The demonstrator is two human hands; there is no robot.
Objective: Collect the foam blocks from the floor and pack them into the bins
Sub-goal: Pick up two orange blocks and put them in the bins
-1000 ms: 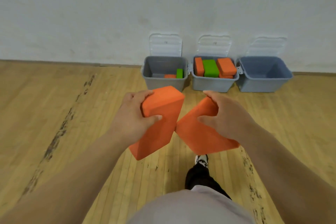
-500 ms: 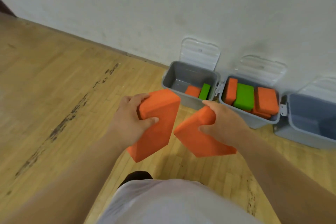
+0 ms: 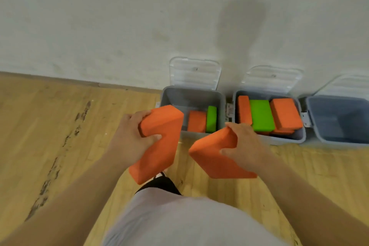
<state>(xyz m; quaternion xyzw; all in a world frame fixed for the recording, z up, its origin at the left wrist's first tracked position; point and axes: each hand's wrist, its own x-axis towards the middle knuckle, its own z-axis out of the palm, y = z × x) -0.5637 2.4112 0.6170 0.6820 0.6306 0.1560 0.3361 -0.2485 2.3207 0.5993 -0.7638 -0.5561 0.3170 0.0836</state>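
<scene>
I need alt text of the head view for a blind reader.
The left hand grips the left orange block, the right hand the right orange block. Three open grey bins stand by the wall; two hold orange and green blocks.

The bare left forearm [image 3: 69,195] and right forearm [image 3: 299,191] reach forward from the lower corners and converge at mid-frame. The left grip [image 3: 129,138] clasps the left orange foam block [image 3: 165,152] near its upper end, fingers curled over the far edge and thumb pressed on the near face. The right grip [image 3: 246,146] holds the right orange foam block [image 3: 211,164] likewise, knuckles up, thumb on the near side. The two grips are about level and apart.
</scene>
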